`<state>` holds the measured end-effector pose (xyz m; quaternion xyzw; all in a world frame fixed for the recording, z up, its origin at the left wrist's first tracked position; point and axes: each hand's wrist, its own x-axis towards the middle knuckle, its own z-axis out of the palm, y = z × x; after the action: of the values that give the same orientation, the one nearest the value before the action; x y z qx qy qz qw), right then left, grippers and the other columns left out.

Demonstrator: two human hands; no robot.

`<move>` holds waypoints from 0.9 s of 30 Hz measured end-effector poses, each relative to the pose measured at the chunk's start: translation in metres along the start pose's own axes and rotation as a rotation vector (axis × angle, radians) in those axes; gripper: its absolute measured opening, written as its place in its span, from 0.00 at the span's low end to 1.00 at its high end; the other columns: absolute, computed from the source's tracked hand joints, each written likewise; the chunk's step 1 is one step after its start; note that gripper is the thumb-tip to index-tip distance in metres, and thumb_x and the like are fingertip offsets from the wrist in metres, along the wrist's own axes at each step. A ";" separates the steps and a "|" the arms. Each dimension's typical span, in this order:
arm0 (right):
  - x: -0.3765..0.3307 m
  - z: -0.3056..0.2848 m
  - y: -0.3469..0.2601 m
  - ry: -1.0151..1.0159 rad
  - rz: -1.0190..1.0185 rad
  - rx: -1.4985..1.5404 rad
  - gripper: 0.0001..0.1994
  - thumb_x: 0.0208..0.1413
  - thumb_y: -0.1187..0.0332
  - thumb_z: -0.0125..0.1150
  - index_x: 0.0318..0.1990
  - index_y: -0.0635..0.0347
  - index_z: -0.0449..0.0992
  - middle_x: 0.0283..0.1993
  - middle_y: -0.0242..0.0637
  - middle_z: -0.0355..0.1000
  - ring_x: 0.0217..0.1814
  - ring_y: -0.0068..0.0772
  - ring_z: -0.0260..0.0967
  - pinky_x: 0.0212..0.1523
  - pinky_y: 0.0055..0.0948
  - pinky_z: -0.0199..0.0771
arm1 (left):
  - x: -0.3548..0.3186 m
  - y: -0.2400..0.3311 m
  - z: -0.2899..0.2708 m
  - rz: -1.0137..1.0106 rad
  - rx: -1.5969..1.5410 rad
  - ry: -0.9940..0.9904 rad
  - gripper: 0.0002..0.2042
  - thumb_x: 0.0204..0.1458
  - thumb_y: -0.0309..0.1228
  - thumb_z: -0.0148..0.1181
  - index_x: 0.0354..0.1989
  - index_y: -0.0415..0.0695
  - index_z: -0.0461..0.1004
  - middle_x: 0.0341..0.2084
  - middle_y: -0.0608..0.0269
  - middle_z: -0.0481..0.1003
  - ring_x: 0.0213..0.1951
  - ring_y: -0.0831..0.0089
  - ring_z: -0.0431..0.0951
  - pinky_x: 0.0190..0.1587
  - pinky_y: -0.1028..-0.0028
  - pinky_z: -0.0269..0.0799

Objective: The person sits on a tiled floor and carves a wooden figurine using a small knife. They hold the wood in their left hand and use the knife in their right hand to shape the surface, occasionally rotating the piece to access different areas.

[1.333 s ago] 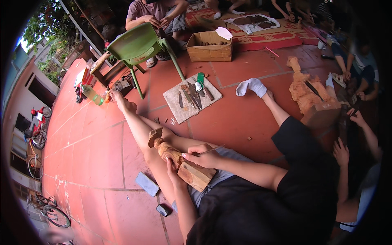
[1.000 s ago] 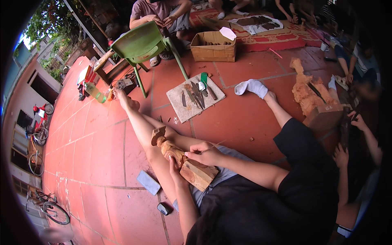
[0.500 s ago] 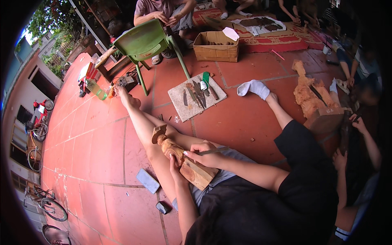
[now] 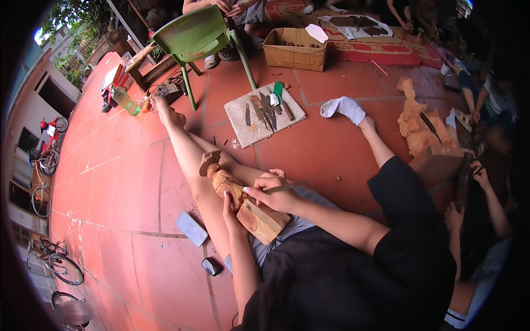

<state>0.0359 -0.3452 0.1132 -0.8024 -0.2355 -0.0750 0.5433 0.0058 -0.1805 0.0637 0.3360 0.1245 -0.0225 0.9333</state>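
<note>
Across my lap lies a partly carved wooden figure (image 4: 229,187), with a square block base toward me and a flat wide top at its far end. My left hand (image 4: 231,211) is closed around the figure's left side, just above the base. In my right hand (image 4: 271,192) is a slim carving knife (image 4: 287,186); its handle end points to the right, and the fingers rest close over the carved body. The knife's working tip is hidden by my fingers. Wood grain shows plainly on the block base (image 4: 263,220).
Ahead on red tiles, a woven mat (image 4: 243,122) carries several knives. Beyond stand a green chair (image 4: 193,36) and a cardboard box (image 4: 295,58). A phone (image 4: 191,228) and a small black case (image 4: 211,266) lie left of my leg. At right, another person works beside a larger carving (image 4: 424,124).
The whole view has shifted slightly. Both hands keep their hold on the figure and knife, with the right hand moved only a little along the carved body.
</note>
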 end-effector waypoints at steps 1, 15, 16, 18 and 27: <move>-0.001 0.002 0.000 0.036 -0.022 -0.008 0.16 0.57 0.56 0.58 0.21 0.54 0.73 0.21 0.25 0.68 0.30 0.22 0.64 0.54 0.34 0.49 | -0.001 0.000 0.002 -0.001 0.014 0.009 0.24 0.59 0.46 0.49 0.57 0.41 0.65 0.49 0.57 0.72 0.50 0.65 0.73 0.54 0.66 0.68; 0.029 -0.007 0.007 -0.173 0.064 0.038 0.14 0.54 0.61 0.60 0.19 0.57 0.73 0.19 0.30 0.69 0.28 0.23 0.65 0.47 0.30 0.53 | -0.003 0.004 0.008 -0.067 -0.018 0.033 0.22 0.61 0.43 0.48 0.57 0.42 0.65 0.50 0.59 0.72 0.50 0.67 0.73 0.55 0.68 0.68; 0.034 -0.008 0.007 -0.219 0.102 0.016 0.14 0.53 0.60 0.59 0.20 0.57 0.74 0.21 0.33 0.69 0.29 0.28 0.66 0.46 0.31 0.54 | -0.002 0.003 0.007 -0.058 -0.010 0.043 0.21 0.61 0.43 0.48 0.57 0.42 0.65 0.49 0.59 0.72 0.50 0.67 0.73 0.54 0.68 0.69; 0.042 -0.010 0.004 -0.299 0.041 -0.050 0.15 0.54 0.60 0.57 0.20 0.57 0.73 0.21 0.35 0.69 0.29 0.32 0.66 0.47 0.31 0.54 | -0.002 0.003 0.006 -0.067 -0.012 0.024 0.21 0.61 0.43 0.48 0.56 0.42 0.66 0.49 0.59 0.73 0.49 0.67 0.74 0.53 0.68 0.69; 0.093 -0.022 -0.053 -0.750 0.260 0.066 0.07 0.51 0.76 0.55 0.37 0.56 0.75 0.32 0.31 0.73 0.31 0.21 0.70 0.30 0.22 0.69 | 0.017 0.006 -0.007 -0.084 0.113 0.044 0.20 0.59 0.42 0.50 0.53 0.42 0.67 0.45 0.61 0.74 0.45 0.70 0.75 0.50 0.71 0.71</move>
<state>0.0966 -0.3213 0.2011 -0.7794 -0.3161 0.3002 0.4500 0.0218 -0.1710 0.0577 0.3830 0.1578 -0.0613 0.9081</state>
